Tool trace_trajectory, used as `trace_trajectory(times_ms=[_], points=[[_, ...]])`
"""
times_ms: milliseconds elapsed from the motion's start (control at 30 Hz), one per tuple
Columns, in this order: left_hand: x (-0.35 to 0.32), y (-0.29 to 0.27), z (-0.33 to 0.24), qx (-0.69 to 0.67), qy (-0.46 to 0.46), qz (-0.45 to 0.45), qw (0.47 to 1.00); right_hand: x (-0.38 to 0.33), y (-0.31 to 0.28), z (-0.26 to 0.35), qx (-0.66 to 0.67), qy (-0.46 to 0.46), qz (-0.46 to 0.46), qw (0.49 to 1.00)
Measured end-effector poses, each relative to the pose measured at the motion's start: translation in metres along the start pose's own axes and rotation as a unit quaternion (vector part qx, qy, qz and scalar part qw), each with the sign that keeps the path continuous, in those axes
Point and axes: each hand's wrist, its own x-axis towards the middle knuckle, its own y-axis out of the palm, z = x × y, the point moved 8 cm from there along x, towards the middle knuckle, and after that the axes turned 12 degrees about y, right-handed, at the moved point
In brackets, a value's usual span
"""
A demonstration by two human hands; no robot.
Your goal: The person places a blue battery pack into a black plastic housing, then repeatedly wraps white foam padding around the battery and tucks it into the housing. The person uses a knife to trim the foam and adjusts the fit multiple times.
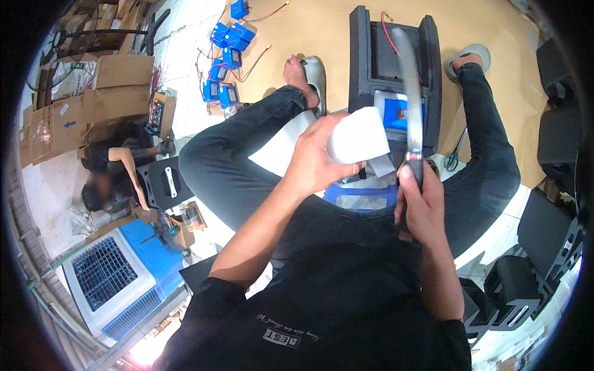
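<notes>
Left hand point(322, 162) clamped on white foam piece point(359, 137); right hand point(421, 204) gripping knife point(409, 93), blade just right of foam. Better cut away from fingers, foam held steady.

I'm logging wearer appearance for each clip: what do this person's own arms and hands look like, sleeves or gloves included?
Both the left hand and right hand are bare: no gloves visible. The forearms are uncovered; black sleeves end near the elbows.
</notes>
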Motion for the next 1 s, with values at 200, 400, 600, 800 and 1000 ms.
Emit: trace_trajectory(times_ms=[200, 400, 600, 800, 1000], points=[[-0.008, -0.008, -0.003, 0.004, 0.008, -0.025, 1.0, -0.033, 0.012, -0.006, -0.197, -0.013, 0.038, 0.98], [-0.008, -0.014, -0.007, -0.007, 0.023, -0.038, 0.999, -0.047, 0.024, 0.007, -0.231, -0.03, 0.04, 0.972], [-0.011, -0.019, -0.009, -0.004, 0.042, -0.042, 0.998, -0.059, 0.03, 0.019, -0.268, -0.065, 0.024, 0.961], [-0.017, -0.018, -0.014, -0.019, 0.025, -0.052, 0.998, -0.064, 0.034, 0.02, -0.275, -0.099, -0.003, 0.956], [-0.018, -0.017, -0.01, -0.014, -0.006, -0.034, 0.999, -0.067, 0.034, 0.011, -0.286, -0.042, 0.009, 0.957]])
